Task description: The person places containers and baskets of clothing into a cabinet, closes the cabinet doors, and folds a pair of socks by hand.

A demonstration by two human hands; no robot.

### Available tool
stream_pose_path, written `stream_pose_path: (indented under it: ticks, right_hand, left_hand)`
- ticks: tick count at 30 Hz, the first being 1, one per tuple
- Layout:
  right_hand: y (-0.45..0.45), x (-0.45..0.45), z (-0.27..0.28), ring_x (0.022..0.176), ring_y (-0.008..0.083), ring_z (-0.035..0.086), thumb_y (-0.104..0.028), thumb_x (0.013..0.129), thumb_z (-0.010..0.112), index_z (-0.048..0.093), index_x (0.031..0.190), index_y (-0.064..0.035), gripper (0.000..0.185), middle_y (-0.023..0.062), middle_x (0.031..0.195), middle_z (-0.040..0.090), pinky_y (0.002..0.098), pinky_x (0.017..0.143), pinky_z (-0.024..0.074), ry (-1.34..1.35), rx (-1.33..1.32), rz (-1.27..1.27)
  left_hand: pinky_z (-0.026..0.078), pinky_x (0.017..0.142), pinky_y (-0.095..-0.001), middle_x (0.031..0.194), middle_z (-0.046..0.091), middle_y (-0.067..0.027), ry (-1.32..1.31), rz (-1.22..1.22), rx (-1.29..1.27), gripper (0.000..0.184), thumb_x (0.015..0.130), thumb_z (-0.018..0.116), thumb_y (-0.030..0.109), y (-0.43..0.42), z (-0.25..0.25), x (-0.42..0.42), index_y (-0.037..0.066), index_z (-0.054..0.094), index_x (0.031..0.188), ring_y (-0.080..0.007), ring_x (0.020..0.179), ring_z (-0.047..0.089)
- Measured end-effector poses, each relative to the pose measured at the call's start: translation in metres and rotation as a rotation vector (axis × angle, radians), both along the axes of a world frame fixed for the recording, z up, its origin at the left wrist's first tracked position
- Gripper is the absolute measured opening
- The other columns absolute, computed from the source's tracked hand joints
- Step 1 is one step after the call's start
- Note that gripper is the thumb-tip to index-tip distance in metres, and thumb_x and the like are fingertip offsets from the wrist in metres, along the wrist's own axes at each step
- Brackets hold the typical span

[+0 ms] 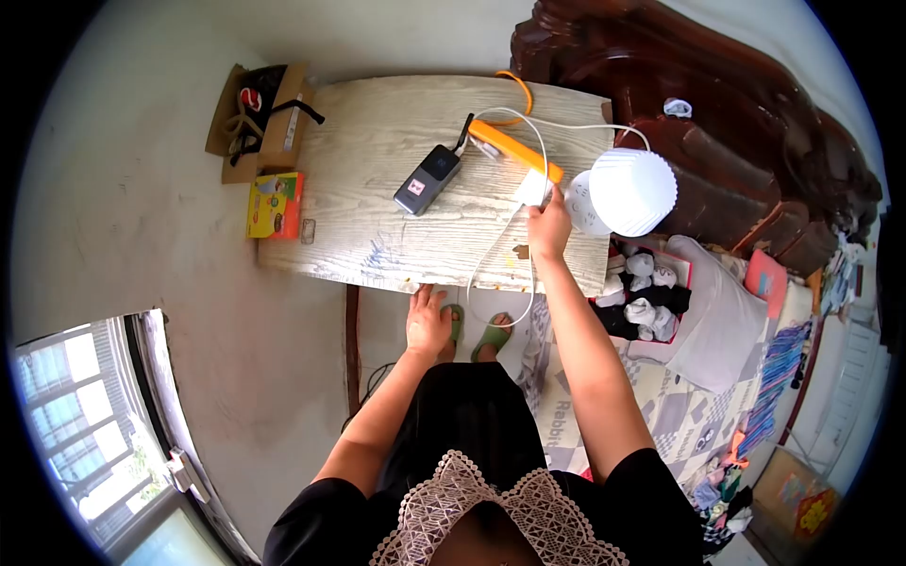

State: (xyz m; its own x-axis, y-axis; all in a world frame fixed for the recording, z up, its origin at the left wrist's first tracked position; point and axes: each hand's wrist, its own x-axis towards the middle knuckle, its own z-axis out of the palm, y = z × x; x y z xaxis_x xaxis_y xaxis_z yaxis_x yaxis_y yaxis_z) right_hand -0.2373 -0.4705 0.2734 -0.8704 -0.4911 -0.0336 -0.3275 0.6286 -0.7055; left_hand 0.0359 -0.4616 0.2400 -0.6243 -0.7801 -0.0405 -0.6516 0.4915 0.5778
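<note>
My right hand point(549, 228) reaches over the right part of the table, its fingers closed on a white plug point(533, 189) at the near end of an orange power strip point(514, 149). A white cable point(483, 257) loops beside this hand and hangs over the front edge. Just right of the fingers stands a white lamp point(634, 191) with a pleated shade and a round base. Left of the strip lies a dark power bank point(427, 179) with a small display. At the front edge, my left hand point(429, 323) rests with its fingers stretched out, holding nothing.
The wood-patterned table point(359, 141) has an open cardboard box point(274, 118) and a yellow-red box point(275, 206) at its left. An orange cord point(524, 92) runs off the back. Right of the table are a box of socks point(651, 292), a pillow point(713, 311) and a bed.
</note>
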Motion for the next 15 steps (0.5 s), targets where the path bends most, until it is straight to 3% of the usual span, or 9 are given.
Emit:
stream_pose_path:
  ticks: [3, 5, 6, 9, 10, 11, 13, 15]
  right_hand:
    - [-0.014, -0.02, -0.007, 0.089, 0.0362, 0.06, -0.004, 0.074, 0.065, 0.048, 0.118, -0.0002, 0.047, 0.0218, 0.099, 0.06, 0.0419, 0.075, 0.048, 0.049, 0.0, 0.022]
    - [-0.023, -0.032, -0.016, 0.088, 0.0369, 0.059, -0.004, 0.075, 0.064, 0.048, 0.119, -0.0003, 0.048, 0.0213, 0.099, 0.059, 0.0423, 0.075, 0.0478, 0.139, -0.011, 0.022]
    - [-0.026, -0.037, -0.018, 0.087, 0.0368, 0.06, -0.005, 0.076, 0.063, 0.047, 0.12, 0.0016, 0.048, 0.0215, 0.106, 0.055, 0.0423, 0.075, 0.0483, 0.125, 0.022, 0.025]
    - [-0.026, -0.033, -0.017, 0.093, 0.0343, 0.058, -0.005, 0.076, 0.061, 0.045, 0.12, 0.0051, 0.048, 0.0212, 0.114, 0.05, 0.0415, 0.08, 0.0473, 0.095, -0.097, 0.051]
    - [-0.023, -0.032, -0.016, 0.107, 0.0342, 0.052, -0.005, 0.076, 0.059, 0.043, 0.121, 0.0079, 0.05, 0.0239, 0.124, 0.041, 0.0404, 0.089, 0.044, 0.029, -0.117, 0.096]
    - [-0.02, -0.028, -0.016, 0.107, 0.0342, 0.052, -0.005, 0.076, 0.059, 0.043, 0.121, 0.0079, 0.05, 0.0239, 0.124, 0.041, 0.0404, 0.089, 0.044, 0.034, -0.118, 0.1]
    - [-0.014, -0.021, -0.023, 0.119, 0.0373, 0.042, -0.005, 0.076, 0.059, 0.041, 0.122, 0.0088, 0.051, 0.0259, 0.131, 0.034, 0.0396, 0.097, 0.0393, 0.361, -0.055, 0.189]
    - [-0.004, -0.015, -0.01, 0.123, 0.0405, 0.037, -0.006, 0.077, 0.06, 0.042, 0.123, 0.0067, 0.051, 0.0271, 0.134, 0.029, 0.0396, 0.097, 0.0395, 0.358, -0.06, 0.207]
  left_hand:
    - [0.044, 0.085, -0.0409, 0.111, 0.056, -0.0136, -0.077, 0.106, 0.026, 0.028, 0.076, 0.063, 0.013, 0.011, 0.01, -0.013, 0.007, 0.059, 0.104, -0.0321, 0.099, 0.054]
    - [0.047, 0.075, -0.0379, 0.102, 0.059, -0.0117, 0.002, 0.196, 0.337, 0.025, 0.081, 0.061, 0.018, 0.022, 0.012, -0.028, 0.006, 0.06, 0.103, -0.0294, 0.083, 0.059]
    - [0.049, 0.069, -0.0345, 0.096, 0.061, -0.0115, 0.061, 0.16, 0.311, 0.023, 0.084, 0.058, 0.02, 0.025, 0.018, -0.036, 0.006, 0.061, 0.102, -0.027, 0.075, 0.061]
    - [0.049, 0.068, -0.0352, 0.091, 0.062, -0.0128, 0.183, 0.122, 0.366, 0.022, 0.084, 0.058, 0.02, 0.031, 0.021, -0.062, 0.004, 0.061, 0.099, -0.0271, 0.076, 0.062]
    - [0.05, 0.068, -0.0348, 0.085, 0.065, -0.0132, 0.183, 0.142, 0.47, 0.025, 0.086, 0.056, 0.023, 0.03, 0.027, -0.072, 0.003, 0.062, 0.099, -0.0264, 0.074, 0.063]
    - [0.05, 0.068, -0.0348, 0.085, 0.065, -0.0132, 0.19, 0.144, 0.469, 0.025, 0.086, 0.056, 0.023, 0.03, 0.027, -0.081, 0.003, 0.062, 0.099, -0.0264, 0.074, 0.063]
    - [0.05, 0.069, -0.0342, 0.082, 0.066, -0.0133, 0.12, 0.185, 0.585, 0.028, 0.087, 0.053, 0.025, 0.028, 0.027, -0.097, 0.003, 0.063, 0.102, -0.0259, 0.073, 0.064]
    - [0.049, 0.07, -0.0338, 0.079, 0.066, -0.0134, 0.091, 0.169, 0.604, 0.031, 0.087, 0.052, 0.026, 0.023, 0.031, -0.11, 0.003, 0.062, 0.105, -0.0256, 0.074, 0.065]
